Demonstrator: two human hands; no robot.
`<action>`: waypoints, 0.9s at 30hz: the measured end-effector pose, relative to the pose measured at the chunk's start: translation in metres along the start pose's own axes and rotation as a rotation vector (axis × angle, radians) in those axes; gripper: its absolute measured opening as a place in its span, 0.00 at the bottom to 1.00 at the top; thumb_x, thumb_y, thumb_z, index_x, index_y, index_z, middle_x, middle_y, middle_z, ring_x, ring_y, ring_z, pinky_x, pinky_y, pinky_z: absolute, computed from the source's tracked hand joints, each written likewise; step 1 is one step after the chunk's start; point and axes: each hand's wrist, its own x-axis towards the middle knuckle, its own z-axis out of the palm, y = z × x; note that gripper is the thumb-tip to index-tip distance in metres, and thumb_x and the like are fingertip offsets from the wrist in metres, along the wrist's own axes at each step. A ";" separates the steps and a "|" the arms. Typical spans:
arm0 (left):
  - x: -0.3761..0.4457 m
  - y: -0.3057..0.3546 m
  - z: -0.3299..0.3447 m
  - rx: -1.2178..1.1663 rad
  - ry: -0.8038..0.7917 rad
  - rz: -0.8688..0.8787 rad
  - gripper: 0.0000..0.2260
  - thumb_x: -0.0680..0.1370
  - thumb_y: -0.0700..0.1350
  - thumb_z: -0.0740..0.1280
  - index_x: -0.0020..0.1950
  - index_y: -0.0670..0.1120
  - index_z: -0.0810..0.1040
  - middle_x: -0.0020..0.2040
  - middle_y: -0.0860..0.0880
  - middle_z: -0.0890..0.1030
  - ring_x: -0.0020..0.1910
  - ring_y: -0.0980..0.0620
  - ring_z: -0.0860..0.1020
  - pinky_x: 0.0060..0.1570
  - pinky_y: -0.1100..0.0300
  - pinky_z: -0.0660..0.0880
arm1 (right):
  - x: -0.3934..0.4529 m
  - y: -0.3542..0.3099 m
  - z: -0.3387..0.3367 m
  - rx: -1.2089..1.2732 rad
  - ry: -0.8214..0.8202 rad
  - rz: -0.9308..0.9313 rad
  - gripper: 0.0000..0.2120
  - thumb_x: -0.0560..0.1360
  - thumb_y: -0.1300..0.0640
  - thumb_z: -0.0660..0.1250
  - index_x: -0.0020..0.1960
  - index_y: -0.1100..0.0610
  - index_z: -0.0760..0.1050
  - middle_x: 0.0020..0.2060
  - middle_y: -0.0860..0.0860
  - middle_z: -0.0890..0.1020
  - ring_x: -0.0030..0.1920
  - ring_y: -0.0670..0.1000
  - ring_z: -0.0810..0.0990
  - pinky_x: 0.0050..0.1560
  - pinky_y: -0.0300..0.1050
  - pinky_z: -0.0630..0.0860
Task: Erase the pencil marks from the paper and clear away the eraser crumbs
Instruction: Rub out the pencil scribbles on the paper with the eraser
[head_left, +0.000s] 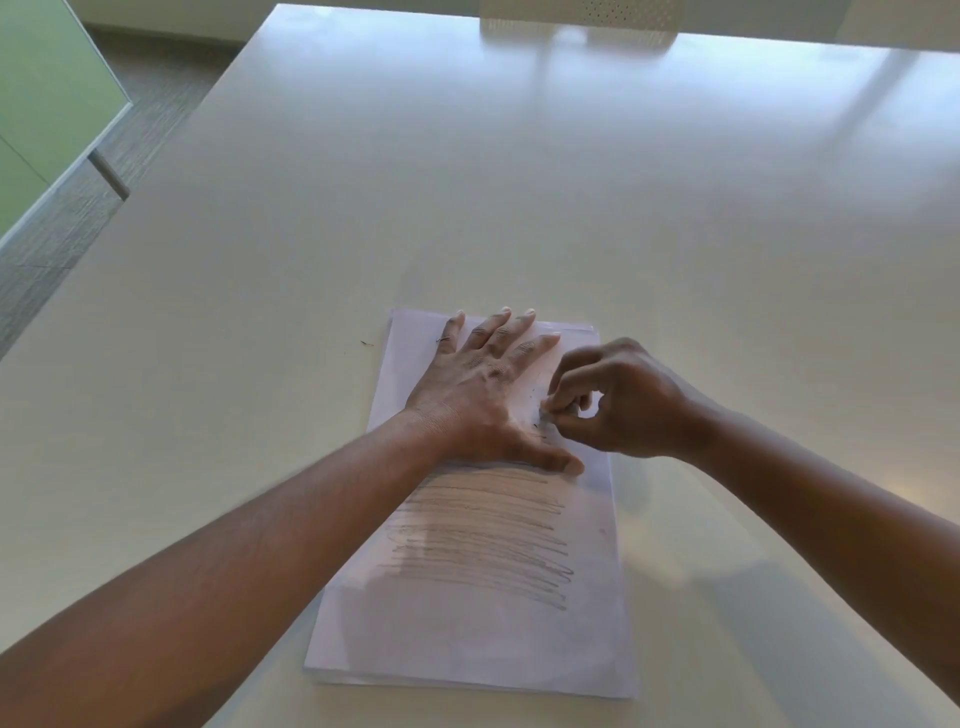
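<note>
Landmark: paper (488, 639), a thin white sheet atop a small stack, lying flat on the table (467, 182) near its near edge.

Hands. Left hand (485, 384) lies flat on the paper's far half, fingers straight and spread, thumb out toward the paper's mid-line; it presses, grips nothing. Right hand (615, 402) sits at the paper's far-right part, fingers curled, tips pinching a small grey eraser (546, 414), mostly hidden; its tip is at the sheet, just beside the left hand's thumb web.

Task item. Pencil marks (483, 535): dense horizontal scribble bands across the paper's middle, on the near side of the left thumb. Far half looks largely cleared. Eraser crumbs (535, 425): a few dark flecks by the eraser tip. One small dark fleck (367, 343) lies off the paper's far-left corner, on the table; what it is can't be told.

Risks (judgement).
- Sheet is thin and pinned at the far half only; hard strokes on the near bands w/o moving the hold could buckle or tear it.
- Stack underneath may slide on the glossy top; edges already look slightly offset.
- Dirty eraser tip may smear graphite rather than lift it.
- Left palm over crumbs could grind them in.

Materials. Table: smooth, pale, reflective, hard. Paper: matte, rectangular, limp. Eraser: small, soft-looking; shape can't be told.
</note>
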 end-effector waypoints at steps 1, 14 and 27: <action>0.000 0.000 0.000 0.007 -0.003 0.002 0.61 0.59 0.86 0.58 0.84 0.58 0.42 0.84 0.54 0.38 0.81 0.55 0.34 0.78 0.40 0.33 | 0.002 0.002 0.000 -0.010 0.011 0.004 0.03 0.67 0.62 0.75 0.36 0.58 0.84 0.33 0.49 0.81 0.31 0.47 0.77 0.35 0.44 0.77; 0.002 -0.002 0.003 0.003 0.012 0.004 0.61 0.58 0.87 0.57 0.84 0.58 0.43 0.84 0.54 0.40 0.82 0.55 0.34 0.78 0.40 0.34 | -0.002 -0.006 0.006 -0.003 0.014 -0.043 0.04 0.68 0.67 0.75 0.38 0.59 0.85 0.35 0.50 0.82 0.32 0.47 0.77 0.36 0.37 0.75; 0.002 -0.003 0.003 0.012 0.003 0.002 0.63 0.56 0.87 0.54 0.84 0.58 0.43 0.84 0.54 0.40 0.82 0.54 0.35 0.78 0.39 0.34 | -0.002 -0.003 0.013 0.043 0.060 -0.053 0.01 0.69 0.64 0.76 0.40 0.60 0.85 0.36 0.51 0.83 0.34 0.47 0.79 0.38 0.36 0.76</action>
